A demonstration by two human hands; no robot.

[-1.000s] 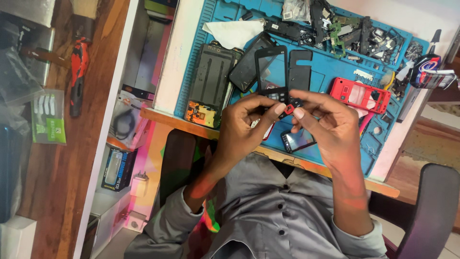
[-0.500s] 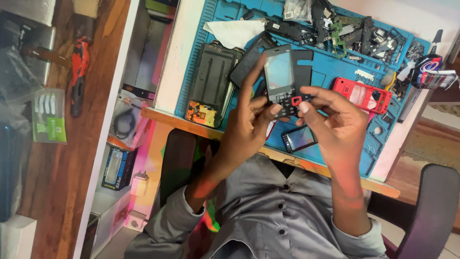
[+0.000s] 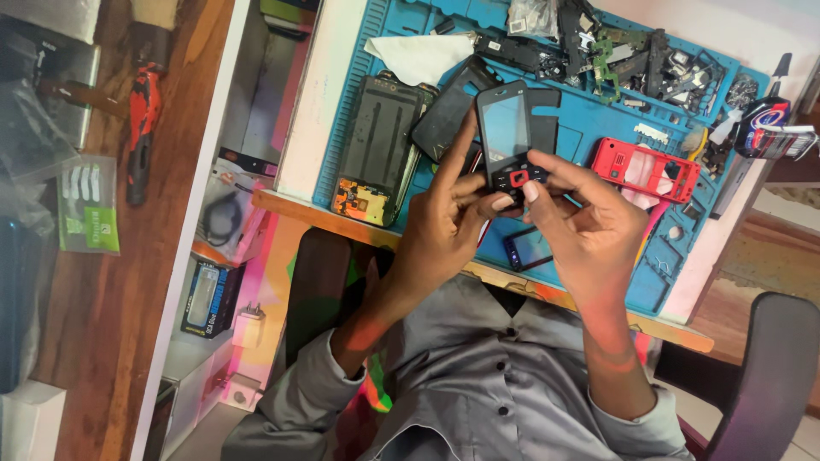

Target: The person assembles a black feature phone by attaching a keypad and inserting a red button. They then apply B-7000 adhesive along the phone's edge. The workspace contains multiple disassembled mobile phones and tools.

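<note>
Both hands hold a small black keypad phone [image 3: 504,128] with a grey screen and a red centre key, screen facing me, above a blue work mat [image 3: 342,102]. My left hand [image 3: 444,226] grips the phone's left side, index finger stretched up along its edge. My right hand [image 3: 589,230] pinches the lower keypad end with thumb and fingertips. A red phone frame [image 3: 647,169] lies on the mat just right of my hands. A small dark screen part [image 3: 530,249] lies below them.
Black phone back covers [image 3: 380,137] and a white cloth [image 3: 418,55] lie on the mat's left. Several circuit boards and parts [image 3: 615,51] crowd its far edge. A red-handled tool [image 3: 141,119] rests on the wooden surface at left. A black chair arm [image 3: 760,376] shows at lower right.
The phone has come up from between my closed-together hands and now stands with its screen toward me. My left index finger has stretched along its side.
</note>
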